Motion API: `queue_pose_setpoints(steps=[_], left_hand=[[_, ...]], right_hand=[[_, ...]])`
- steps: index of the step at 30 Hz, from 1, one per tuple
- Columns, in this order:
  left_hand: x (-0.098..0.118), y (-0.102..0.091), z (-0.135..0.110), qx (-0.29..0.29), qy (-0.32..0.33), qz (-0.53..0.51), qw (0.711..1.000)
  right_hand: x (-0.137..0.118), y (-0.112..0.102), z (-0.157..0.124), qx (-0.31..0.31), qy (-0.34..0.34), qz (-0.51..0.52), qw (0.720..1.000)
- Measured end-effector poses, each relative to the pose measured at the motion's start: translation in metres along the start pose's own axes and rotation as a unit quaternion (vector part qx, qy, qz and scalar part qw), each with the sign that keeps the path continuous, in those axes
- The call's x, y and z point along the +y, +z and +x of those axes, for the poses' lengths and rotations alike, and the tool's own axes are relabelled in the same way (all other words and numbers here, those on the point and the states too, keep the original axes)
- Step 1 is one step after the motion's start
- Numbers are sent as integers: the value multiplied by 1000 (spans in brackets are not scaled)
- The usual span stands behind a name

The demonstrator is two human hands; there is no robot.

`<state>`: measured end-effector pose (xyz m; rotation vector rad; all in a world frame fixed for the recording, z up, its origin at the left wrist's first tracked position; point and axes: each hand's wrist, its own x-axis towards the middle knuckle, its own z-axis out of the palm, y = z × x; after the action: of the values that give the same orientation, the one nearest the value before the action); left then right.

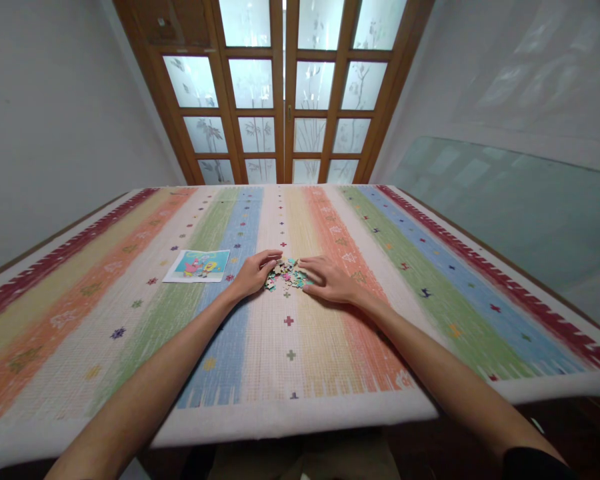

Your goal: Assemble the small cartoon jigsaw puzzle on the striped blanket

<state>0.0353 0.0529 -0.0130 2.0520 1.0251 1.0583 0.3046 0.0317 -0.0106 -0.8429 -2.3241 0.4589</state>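
Observation:
A small heap of jigsaw puzzle pieces (286,273), teal, pink and tan, lies on the striped tablecloth between my hands. My left hand (254,273) is cupped against the heap's left side, fingers reaching over its far edge and thumb near the pieces. On the opposite side, my right hand (330,279) curves in with its thumb and fingers apart, touching or almost touching the pieces. Neither hand visibly grips a piece, though the fingers hide part of the heap. Left of my left hand, a picture card (199,267) with pink and yellow cartoon figures lies flat.
The tablecloth (270,373) has coloured stripes and small woven motifs, and hangs over the table's near edge. Beyond the table stand wooden doors (283,100) with frosted panes. A glass panel (505,220) leans along the right wall.

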Motion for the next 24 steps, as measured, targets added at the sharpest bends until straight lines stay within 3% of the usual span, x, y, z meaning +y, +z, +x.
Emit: queue_pose_setpoints(steps=[3, 7, 16, 20, 24], left_hand=[[4, -1, -1, -17, -2, 28, 999], [6, 2, -2, -78, 18, 37, 996], [4, 3, 1, -1, 12, 24, 1000], [7, 7, 0, 28, -25, -40, 999], [8, 4, -1, 19, -41, -51, 998]], right_hand=[[7, -2, -5, -27, 27, -2, 999], [8, 8, -1, -15, 31, 11, 999], [-9, 24, 14, 25, 40, 80, 996], [-9, 15, 14, 45, 73, 120, 989], [-2, 0, 7, 38, 88, 127, 987]])
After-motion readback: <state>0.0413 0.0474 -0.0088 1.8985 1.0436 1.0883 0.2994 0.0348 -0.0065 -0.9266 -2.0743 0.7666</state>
